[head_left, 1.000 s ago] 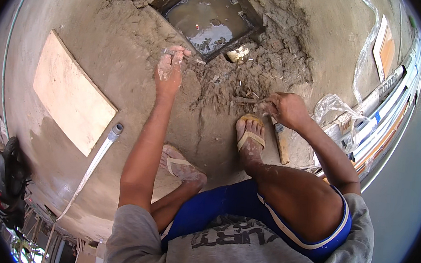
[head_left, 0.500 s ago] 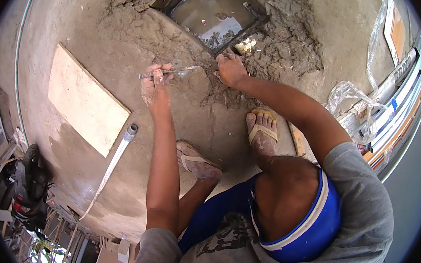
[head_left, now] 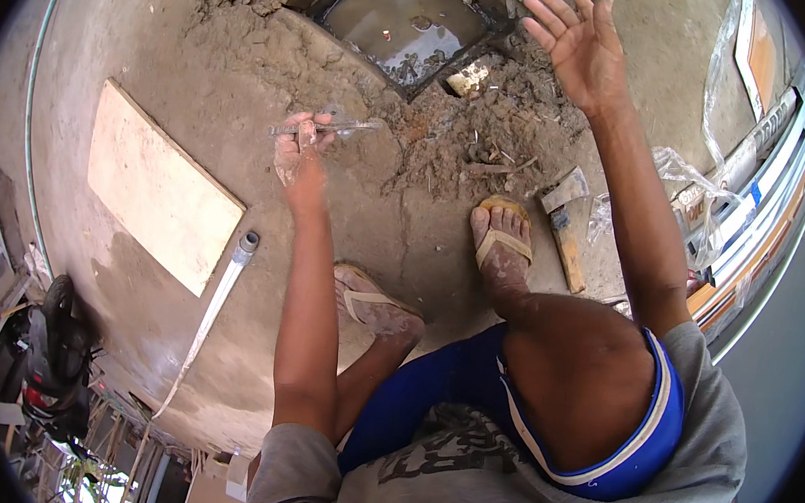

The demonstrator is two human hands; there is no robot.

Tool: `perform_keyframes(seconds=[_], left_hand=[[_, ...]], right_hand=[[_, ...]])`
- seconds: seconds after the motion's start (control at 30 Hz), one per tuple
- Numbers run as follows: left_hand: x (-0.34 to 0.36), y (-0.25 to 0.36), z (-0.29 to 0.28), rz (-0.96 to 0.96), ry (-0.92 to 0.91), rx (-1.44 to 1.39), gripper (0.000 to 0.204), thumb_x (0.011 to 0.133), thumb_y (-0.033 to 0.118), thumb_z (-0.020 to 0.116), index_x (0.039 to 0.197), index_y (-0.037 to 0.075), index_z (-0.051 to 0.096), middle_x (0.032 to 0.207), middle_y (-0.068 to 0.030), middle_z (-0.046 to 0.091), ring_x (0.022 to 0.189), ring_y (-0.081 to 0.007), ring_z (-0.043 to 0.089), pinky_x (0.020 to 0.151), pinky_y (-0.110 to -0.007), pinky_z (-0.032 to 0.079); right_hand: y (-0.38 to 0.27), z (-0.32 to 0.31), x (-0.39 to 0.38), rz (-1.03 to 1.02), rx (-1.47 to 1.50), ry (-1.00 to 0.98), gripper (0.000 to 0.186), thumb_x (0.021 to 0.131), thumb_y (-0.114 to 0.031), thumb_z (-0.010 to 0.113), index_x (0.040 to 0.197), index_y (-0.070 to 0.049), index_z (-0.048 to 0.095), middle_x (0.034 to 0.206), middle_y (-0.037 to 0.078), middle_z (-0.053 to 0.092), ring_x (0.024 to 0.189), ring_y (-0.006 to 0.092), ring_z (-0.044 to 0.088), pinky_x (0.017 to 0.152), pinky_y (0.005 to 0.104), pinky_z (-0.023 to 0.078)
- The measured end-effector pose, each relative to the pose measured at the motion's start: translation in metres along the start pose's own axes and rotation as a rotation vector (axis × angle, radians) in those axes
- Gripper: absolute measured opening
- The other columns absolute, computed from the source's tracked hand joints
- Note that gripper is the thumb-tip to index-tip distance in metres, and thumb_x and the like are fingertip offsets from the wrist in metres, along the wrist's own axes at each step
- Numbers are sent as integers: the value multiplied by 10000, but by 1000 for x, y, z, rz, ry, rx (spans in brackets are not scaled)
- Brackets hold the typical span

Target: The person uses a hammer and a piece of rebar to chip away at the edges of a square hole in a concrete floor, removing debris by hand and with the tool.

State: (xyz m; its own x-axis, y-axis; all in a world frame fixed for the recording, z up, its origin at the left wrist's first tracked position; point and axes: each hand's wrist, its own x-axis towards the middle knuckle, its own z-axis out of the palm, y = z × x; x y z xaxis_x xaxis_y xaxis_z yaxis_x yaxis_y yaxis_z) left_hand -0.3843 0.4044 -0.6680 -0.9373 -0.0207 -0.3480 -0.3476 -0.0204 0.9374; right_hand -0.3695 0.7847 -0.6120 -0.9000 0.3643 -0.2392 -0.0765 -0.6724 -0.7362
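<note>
My left hand [head_left: 289, 156], grey with dried mud, is closed around a thin metal bar [head_left: 360, 125]. The bar lies roughly level, its free end pointing right over the muddy ground. Raised past the right corner of the pit, my right hand [head_left: 584, 53] has its fingers spread and nothing in it. Murky water [head_left: 392, 24] stands in the square concrete pit [head_left: 342, 56] at the top. A pale, broken chunk [head_left: 468, 79] sits in the mud by the pit's near corner. Right of my right foot lies a hatchet [head_left: 568, 250] with a wooden handle.
Loose mud [head_left: 545, 121] is heaped around the pit. At the left a pale board [head_left: 167, 186] lies flat, beside a grey-white pipe [head_left: 218, 308]. A thin hose [head_left: 34, 100] runs along the far left. Long panels and clear plastic wrap [head_left: 700, 195] line the right side.
My right hand has lifted off the mud at the pit's near corner and swung up and right, opening. The hatchet's head now shows. My left hand stays with the bar.
</note>
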Motion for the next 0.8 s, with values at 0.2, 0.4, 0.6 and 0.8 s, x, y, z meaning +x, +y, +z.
perform_keyframes(seconds=[0.2, 0.4, 0.6, 0.8], left_hand=[[14, -38, 30, -61, -232, 58, 165, 1004, 78, 586, 1164, 44, 564, 1065, -102, 687, 979, -159, 651, 845, -306, 564], [17, -48, 39, -102, -251, 131, 178, 996, 62, 596, 1172, 43, 573, 1078, -88, 691, 989, -153, 650, 842, -297, 554], [32, -26, 27, 90, -311, 401, 234, 1000, 80, 597, 1226, 23, 594, 1067, -79, 710, 939, -141, 661, 836, -280, 546], [22, -13, 30, 75, -372, 385, 228, 994, 70, 603, 1214, 10, 596, 1041, -80, 718, 953, -149, 676, 813, -282, 554]], right_hand=[[-28, -83, -193, 470, -1635, 45, 351, 949, -384, 687, 938, -35, 664, 693, 83, 628, 620, 212, 601, 598, 362, 469], [-8, -113, -307, 483, -1956, -132, 468, 869, -355, 736, 1164, -42, 553, 1005, 182, 644, 884, 379, 659, 715, 471, 518], [3, -130, -309, 371, -1997, -94, 507, 792, -263, 772, 1173, -24, 539, 975, 189, 648, 876, 404, 651, 739, 489, 513], [-22, -116, -281, 869, -1613, -87, 477, 737, -143, 756, 1152, -15, 559, 838, 140, 655, 839, 356, 688, 766, 446, 527]])
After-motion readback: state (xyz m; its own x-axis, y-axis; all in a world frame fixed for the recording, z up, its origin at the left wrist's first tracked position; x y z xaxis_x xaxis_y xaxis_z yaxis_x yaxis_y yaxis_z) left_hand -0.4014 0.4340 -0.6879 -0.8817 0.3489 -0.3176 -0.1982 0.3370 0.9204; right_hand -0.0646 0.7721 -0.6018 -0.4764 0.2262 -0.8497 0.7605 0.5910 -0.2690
